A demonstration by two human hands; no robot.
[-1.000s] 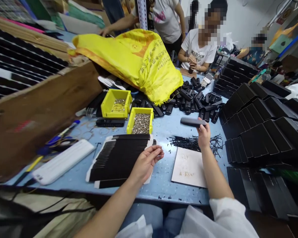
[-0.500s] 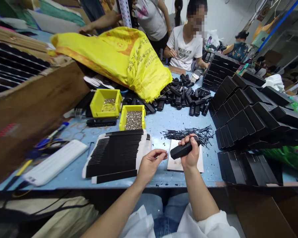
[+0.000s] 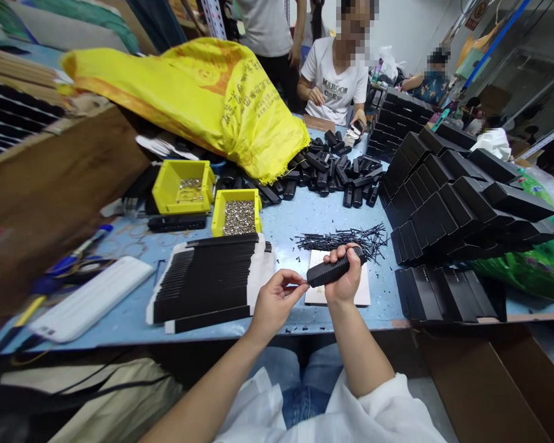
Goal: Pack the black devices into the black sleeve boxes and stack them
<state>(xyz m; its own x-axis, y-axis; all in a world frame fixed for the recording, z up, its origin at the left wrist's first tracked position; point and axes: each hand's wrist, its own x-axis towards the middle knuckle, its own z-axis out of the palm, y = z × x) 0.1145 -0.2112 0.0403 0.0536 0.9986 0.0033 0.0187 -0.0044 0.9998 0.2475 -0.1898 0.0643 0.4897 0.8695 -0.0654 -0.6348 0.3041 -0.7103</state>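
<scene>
right hand (image 3: pixel 344 280) grips black case (image 3: pixel 335 269) — left hand (image 3: pixel 277 298) pinches at its end

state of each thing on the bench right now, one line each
right hand: closed around the ribbed black plastic case, held tilted above the table
left hand: fingertips pinched at the case's left end
yellow woven sack: lying slumped on its side
two yellow plastic bins: open, holding small metal parts
black folded boxes: stacked in rows

Bins (image 3: pixel 212 200) behind strip stack (image 3: pixel 207 283)

Ribbed black case (image 3: pixel 335 271) held tilted above the white card (image 3: pixel 362 295).
</scene>
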